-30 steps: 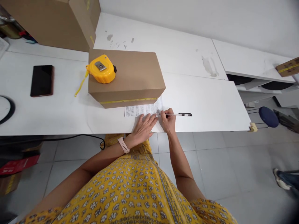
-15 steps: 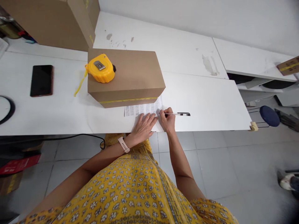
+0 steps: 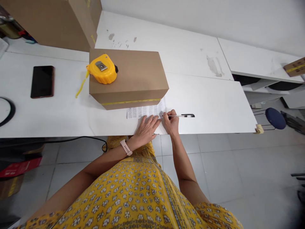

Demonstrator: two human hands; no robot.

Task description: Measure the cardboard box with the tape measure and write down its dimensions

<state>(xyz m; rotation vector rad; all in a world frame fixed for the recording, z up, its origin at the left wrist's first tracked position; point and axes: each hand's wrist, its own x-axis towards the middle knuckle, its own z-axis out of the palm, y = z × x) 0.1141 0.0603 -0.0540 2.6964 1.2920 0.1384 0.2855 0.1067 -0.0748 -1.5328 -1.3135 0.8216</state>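
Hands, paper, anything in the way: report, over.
Right hand gripping pen at paper. Left hand spread at paper's near edge. Cardboard box hides paper's far part.

Mustard-yellow outfit [image 3: 133,190] is covered in little white flowers [image 3: 133,208], with greyish patterned bands [image 3: 169,194] thrown in; sleeves [image 3: 216,211] are done to match, and a pale pink watch strap [image 3: 125,147] is worn on the left wrist [image 3: 134,143].

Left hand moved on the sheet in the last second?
No, no visible shift: the left hand rests spread over the paper at the same spot relative to the cardboard box, judging by its near edge.
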